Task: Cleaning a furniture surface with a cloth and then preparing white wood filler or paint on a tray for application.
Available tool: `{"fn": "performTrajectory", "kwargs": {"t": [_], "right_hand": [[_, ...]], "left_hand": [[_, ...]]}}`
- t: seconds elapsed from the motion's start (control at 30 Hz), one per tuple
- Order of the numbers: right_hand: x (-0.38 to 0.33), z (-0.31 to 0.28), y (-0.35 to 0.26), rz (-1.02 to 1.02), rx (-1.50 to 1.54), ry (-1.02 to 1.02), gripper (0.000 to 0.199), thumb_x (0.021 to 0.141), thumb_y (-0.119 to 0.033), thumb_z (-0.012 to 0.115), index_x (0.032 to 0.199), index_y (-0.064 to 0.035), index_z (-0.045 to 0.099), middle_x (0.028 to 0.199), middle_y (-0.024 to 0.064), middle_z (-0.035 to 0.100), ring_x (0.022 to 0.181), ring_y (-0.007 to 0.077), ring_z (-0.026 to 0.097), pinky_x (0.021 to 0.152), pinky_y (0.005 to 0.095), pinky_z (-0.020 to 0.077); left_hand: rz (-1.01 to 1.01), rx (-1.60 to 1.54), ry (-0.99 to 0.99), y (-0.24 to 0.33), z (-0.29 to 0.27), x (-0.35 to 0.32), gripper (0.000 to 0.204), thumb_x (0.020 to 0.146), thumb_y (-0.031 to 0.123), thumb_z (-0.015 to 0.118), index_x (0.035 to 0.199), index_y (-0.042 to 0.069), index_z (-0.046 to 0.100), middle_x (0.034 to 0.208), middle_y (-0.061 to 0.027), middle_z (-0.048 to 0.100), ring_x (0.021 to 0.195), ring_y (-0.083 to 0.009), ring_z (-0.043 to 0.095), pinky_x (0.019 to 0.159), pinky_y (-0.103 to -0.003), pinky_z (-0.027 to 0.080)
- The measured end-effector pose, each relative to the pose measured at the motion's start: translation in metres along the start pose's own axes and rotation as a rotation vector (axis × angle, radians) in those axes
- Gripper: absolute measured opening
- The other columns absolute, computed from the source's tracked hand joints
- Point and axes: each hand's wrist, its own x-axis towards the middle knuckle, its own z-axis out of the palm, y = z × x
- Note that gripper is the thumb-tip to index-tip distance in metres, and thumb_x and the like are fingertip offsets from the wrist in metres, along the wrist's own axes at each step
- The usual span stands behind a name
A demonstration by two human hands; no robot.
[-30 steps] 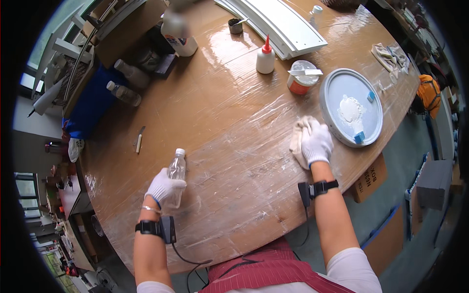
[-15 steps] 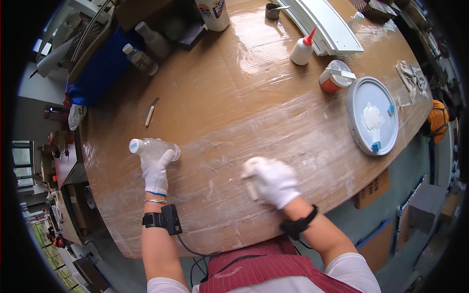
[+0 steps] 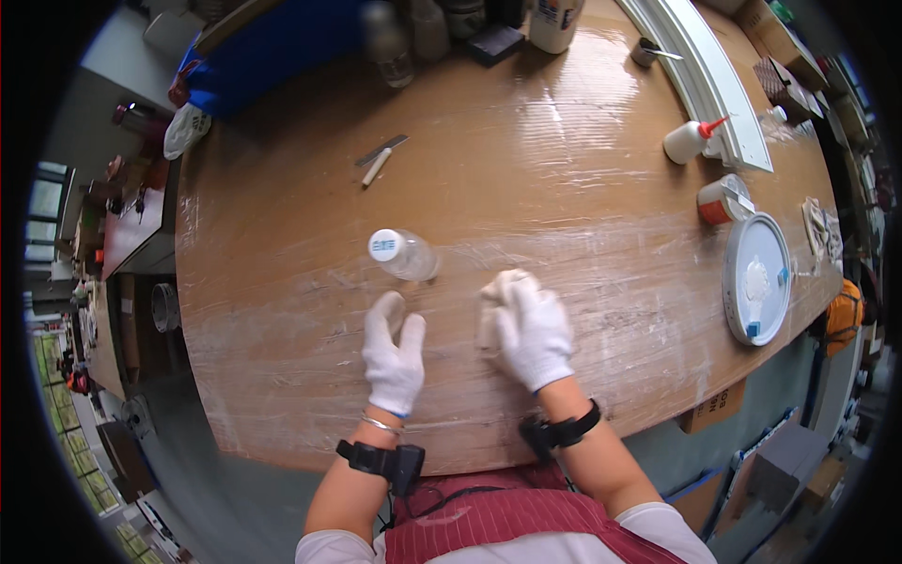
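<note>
A clear plastic bottle with a white cap (image 3: 413,258) stands on the film-covered table (image 3: 310,273), a little left of the middle. Just in front of it is my left hand (image 3: 393,352) in a white knit glove, thumb and fingers apart, holding nothing and separate from the bottle. To its right, my gloved right hand (image 3: 537,331) is closed on an off-white cloth (image 3: 490,305), which lies against the tabletop. Its fingertips are partly hidden by the cloth.
A white-handled knife (image 3: 377,167) and a flat blade (image 3: 383,150) lie beyond the bottle. At the right are a grey round lid (image 3: 759,315) with white paste, a tub (image 3: 722,202), a red-tipped glue bottle (image 3: 686,143) and a long white moulding (image 3: 723,89).
My left hand has let go of the bottle, which now stands on its own, and has drawn back toward me. My right hand still holds the cloth. The whole view has shifted.
</note>
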Motion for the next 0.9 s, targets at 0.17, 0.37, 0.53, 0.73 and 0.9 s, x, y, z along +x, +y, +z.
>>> {"fn": "performTrajectory", "kwargs": {"t": [0.17,0.37,0.53,0.73,0.9], "right_hand": [[-0.038,0.084,-0.064,0.282,1.087,-0.504,0.057,0.105,-0.034,0.053,0.155,-0.0081,0.043,0.15,0.0291,0.05,0.136,0.0341,0.055,0.113,0.0374,0.0413],[-0.008,0.022,-0.07,0.315,0.471,-0.573,0.033,0.1,-0.025,0.058,0.124,-0.0044,0.07,0.117,0.0226,0.072,0.113,0.0365,0.069,0.097,0.0405,0.0539],[-0.004,0.031,-0.116,0.086,0.363,-0.554,0.029,0.098,-0.022,0.061,0.119,-0.0045,0.071,0.112,0.0205,0.073,0.105,0.037,0.071,0.092,0.0419,0.0558],[0.028,0.094,-0.197,-0.141,0.437,-0.359,0.027,0.096,-0.019,0.063,0.117,-0.0044,0.07,0.103,0.019,0.071,0.096,0.0382,0.069,0.085,0.0442,0.0553],[0.121,0.167,-0.231,-0.13,0.298,-0.048,0.034,0.098,-0.026,0.06,0.124,-0.0055,0.066,0.112,0.0207,0.069,0.106,0.0381,0.067,0.09,0.0466,0.0542]], "left_hand": [[0.312,0.463,0.004,-0.027,-0.025,-0.019,0.053,0.098,0.041,0.062,0.138,0.006,0.059,0.141,-0.0215,0.054,0.133,-0.0427,0.048,0.117,-0.054,0.033],[0.286,0.903,-0.242,-0.03,-0.083,0.032,0.063,0.08,0.042,0.068,0.132,0.008,0.062,0.132,-0.0163,0.057,0.126,-0.037,0.049,0.113,-0.057,0.03],[0.382,1.023,0.318,-0.134,-0.178,0.09,0.056,0.086,0.035,0.064,0.136,0.011,0.059,0.136,-0.0134,0.057,0.126,-0.0362,0.05,0.114,-0.055,0.03],[-0.073,0.747,0.561,-0.217,-0.322,0.13,0.048,0.102,0.035,0.053,0.143,0.012,0.055,0.149,-0.0135,0.054,0.14,-0.0307,0.045,0.117,-0.046,0.031],[-0.018,0.785,0.505,-0.196,-0.299,0.132,0.049,0.102,0.036,0.054,0.144,0.01,0.054,0.148,-0.0145,0.054,0.141,-0.0321,0.045,0.118,-0.046,0.03]]}}
